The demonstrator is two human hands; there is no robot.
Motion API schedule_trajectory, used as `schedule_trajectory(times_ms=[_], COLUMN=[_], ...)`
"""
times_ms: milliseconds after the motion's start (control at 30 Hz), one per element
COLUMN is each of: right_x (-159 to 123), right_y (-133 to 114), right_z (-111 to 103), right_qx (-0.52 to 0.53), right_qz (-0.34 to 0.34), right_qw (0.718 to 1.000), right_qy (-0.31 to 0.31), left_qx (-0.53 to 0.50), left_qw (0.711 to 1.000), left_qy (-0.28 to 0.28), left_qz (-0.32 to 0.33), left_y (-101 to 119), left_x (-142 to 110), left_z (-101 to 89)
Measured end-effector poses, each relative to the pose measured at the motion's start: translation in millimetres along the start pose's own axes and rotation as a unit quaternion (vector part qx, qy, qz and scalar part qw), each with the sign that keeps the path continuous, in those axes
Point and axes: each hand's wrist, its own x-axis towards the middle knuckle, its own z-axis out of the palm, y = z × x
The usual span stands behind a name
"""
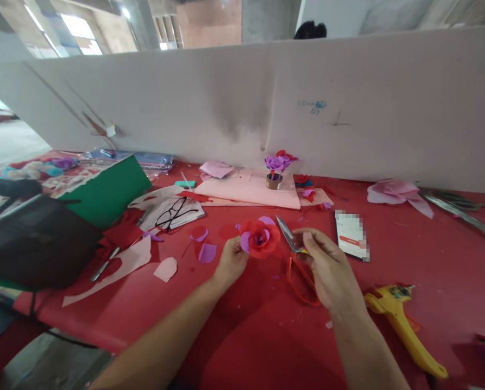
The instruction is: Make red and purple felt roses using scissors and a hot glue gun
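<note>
My left hand (233, 260) pinches a handmade flower (260, 240) from beneath, with red and purple petals facing up. Just right of the flower, my right hand (327, 265) is closed around red-handled scissors (283, 233). Their blades point up and away, beside the petals, and the red handle loops hang below my fingers. Whether the blades touch the flower I cannot tell. Left of my left hand lie a purple paper petal (207, 253) and a pale pink paper piece (166, 269).
A yellow glue gun (407, 325) and a phone (351, 234) lie to the right. Behind stands a small pot (274, 182) of purple and red flowers on pink sheets. Glasses (176, 213), a black bag (43, 244) and a green board (108, 192) are left. A white partition (165, 108) closes the back.
</note>
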Motion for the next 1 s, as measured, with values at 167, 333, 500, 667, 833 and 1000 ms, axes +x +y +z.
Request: schedule_trajectory(times_ms=[167,333,500,667,833,1000], right_x=[1.2,-3.0,-3.8,-0.7,1.6,-0.5], right_y=[-0.1,-0.5,-1.6,3.3,7.7,2.2], right_z=[4.1,8.6,12.1,12.2,9.1,8.4], right_qx=[0.08,0.048,0.003,-0.002,0.038,0.01], right_qz=[0.094,0.065,0.052,0.034,0.056,0.019], right_qw=[0.987,0.99,0.993,0.997,0.998,0.998], right_qy=[-0.101,-0.117,-0.109,-0.064,-0.005,-0.055], left_qx=[0.01,0.007,0.01,-0.015,-0.022,-0.028], left_qw=[0.997,0.983,0.976,0.979,0.987,0.984], left_qy=[-0.078,-0.179,-0.214,-0.202,-0.156,-0.173], left_qz=[-0.006,-0.027,-0.047,-0.041,-0.039,-0.043], left_y=[3.0,7.5,12.7,13.1,12.9,12.3], left_x=[-2.6,-5.2,-8.0,-7.7,-6.0,-5.9], left_z=[3.1,4.9,6.0,7.0,7.8,7.5])
